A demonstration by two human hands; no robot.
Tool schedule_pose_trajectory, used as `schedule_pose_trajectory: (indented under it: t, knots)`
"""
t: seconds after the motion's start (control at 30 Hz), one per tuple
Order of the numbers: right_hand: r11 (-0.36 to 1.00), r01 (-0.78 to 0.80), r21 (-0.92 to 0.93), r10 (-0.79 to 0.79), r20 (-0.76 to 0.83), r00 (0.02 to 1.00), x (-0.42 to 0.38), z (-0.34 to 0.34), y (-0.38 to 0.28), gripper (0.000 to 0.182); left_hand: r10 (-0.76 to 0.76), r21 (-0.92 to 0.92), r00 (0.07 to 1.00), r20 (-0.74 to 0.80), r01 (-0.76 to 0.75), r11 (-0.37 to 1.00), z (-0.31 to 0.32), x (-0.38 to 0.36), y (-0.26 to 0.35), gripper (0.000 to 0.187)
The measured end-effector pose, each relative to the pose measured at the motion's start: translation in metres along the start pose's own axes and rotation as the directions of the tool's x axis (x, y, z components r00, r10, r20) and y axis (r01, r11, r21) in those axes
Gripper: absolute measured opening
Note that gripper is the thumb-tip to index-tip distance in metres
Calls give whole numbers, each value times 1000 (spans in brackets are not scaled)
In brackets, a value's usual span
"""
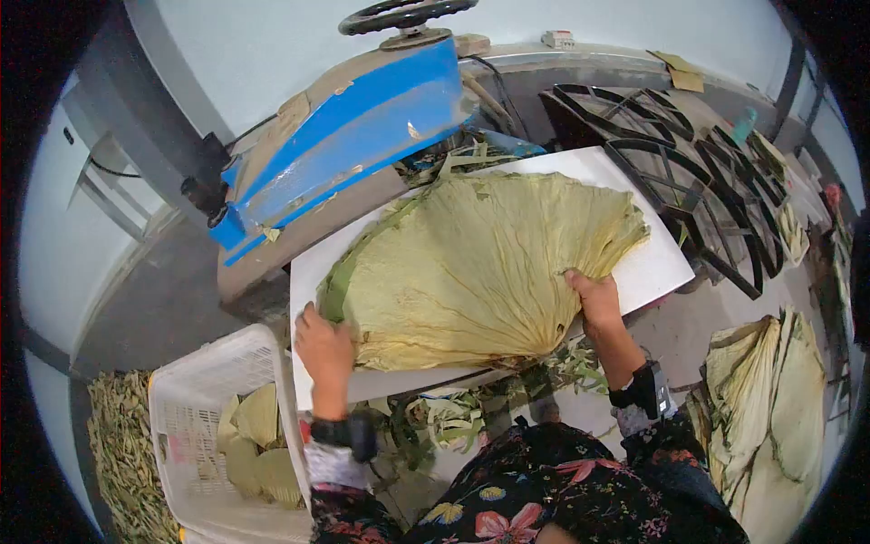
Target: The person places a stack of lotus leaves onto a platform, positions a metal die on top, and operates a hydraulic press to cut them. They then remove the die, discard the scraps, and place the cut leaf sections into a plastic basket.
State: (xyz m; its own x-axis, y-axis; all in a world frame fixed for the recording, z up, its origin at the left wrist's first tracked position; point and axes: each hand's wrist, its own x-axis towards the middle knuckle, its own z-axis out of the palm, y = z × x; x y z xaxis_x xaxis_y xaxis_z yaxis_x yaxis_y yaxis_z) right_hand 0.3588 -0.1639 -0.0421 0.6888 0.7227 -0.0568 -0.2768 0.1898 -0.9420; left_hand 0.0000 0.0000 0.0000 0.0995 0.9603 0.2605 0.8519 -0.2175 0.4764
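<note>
A fan-shaped stack of folded dried lotus leaves (462, 263), pale yellow-green with ribs spreading from its lower right corner, lies across a white board (666, 258). A greener edge shows along its left side. My left hand (324, 349) is at the lower left edge, its fingers curled around the leaf margin. On the right, my right hand (598, 304) grips the stack with the thumb on top; its other fingers are hidden underneath. Both wrists wear black bands.
Behind the board stands a blue machine (353, 136) with a black handwheel (408, 16). Black metal frames (671, 181) lie at right. A white basket (217, 363) holds cut leaf pieces; shredded leaf (127, 453) is heaped beside it. More dried leaves (770, 408) lie lower right.
</note>
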Motion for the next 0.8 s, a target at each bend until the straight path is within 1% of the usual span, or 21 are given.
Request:
schedule_pose_trajectory:
  t: [0.03,0.07,0.1,0.13,0.17,0.2,0.27,0.37,0.4,0.47,0.5,0.53,0.57,0.6,0.63,0.67,0.7,0.73,0.77,0.8]
  knots:
    - [1000,9,-25,-10,-32,999,-3,3,-4,44,333,263,911,-242,-269,927,3,-10,15,68]
    - [998,18,-52,-21,-65,998,-4,4,-7,42,486,142,849,-210,-465,874,6,-20,34,67]
    - [998,13,-58,-18,-85,996,-5,9,-3,42,621,7,761,-188,-631,775,9,-32,54,65]
    - [999,8,-51,-13,-97,995,-6,11,-4,42,702,-59,711,-37,-703,708,11,-49,79,68]
    - [999,4,-47,-9,-104,994,-6,10,-6,41,768,-138,632,102,-755,640,15,-63,100,70]
    - [999,4,-55,-10,-110,994,-7,8,-7,41,769,-147,632,102,-755,640,26,-72,107,70]
    - [998,-3,-59,0,-55,998,-6,5,-10,44,794,-214,567,218,-766,606,50,-82,108,76]
    - [999,-36,12,36,-20,999,-11,7,-19,44,787,-211,573,229,-760,614,63,-77,100,76]
    - [1000,-21,7,22,-46,999,-10,0,-15,44,803,-230,552,223,-771,594,63,-78,98,76]
    - [997,15,-77,-26,-149,988,-3,-18,-9,49,787,-215,550,280,-763,609,64,-75,97,77]
    - [983,-39,-179,-26,-347,938,-6,-21,-18,51,816,-238,516,261,-784,573,64,-74,100,77]
    - [909,101,-403,-260,-362,895,-8,-26,-28,52,799,-206,526,291,-781,589,61,-75,102,76]
    - [767,201,-609,-470,-320,823,-8,-29,-37,52,775,-166,543,324,-774,611,60,-75,102,75]
    - [762,204,-614,-485,-333,809,-10,-28,-48,52,790,-178,527,314,-785,594,60,-74,101,75]
    - [453,349,-820,-617,-7,787,-11,-27,-59,50,799,-170,528,288,-793,585,62,-73,101,73]
    - [78,475,-877,-603,338,723,-10,-27,-66,47,806,-167,530,262,-798,579,65,-73,101,71]
    - [73,461,-884,-611,326,721,-7,-27,-63,47,817,-177,515,258,-806,564,63,-73,104,71]
    - [-36,598,-801,-424,554,717,-5,-27,-58,42,801,-176,523,289,-794,582,60,-73,106,69]
    - [-104,730,-676,-199,733,650,2,-32,-56,38,785,-172,533,318,-781,600,58,-72,108,68]
    - [-109,721,-685,-206,725,657,11,-44,-57,38,793,-178,521,315,-789,589,59,-70,106,68]
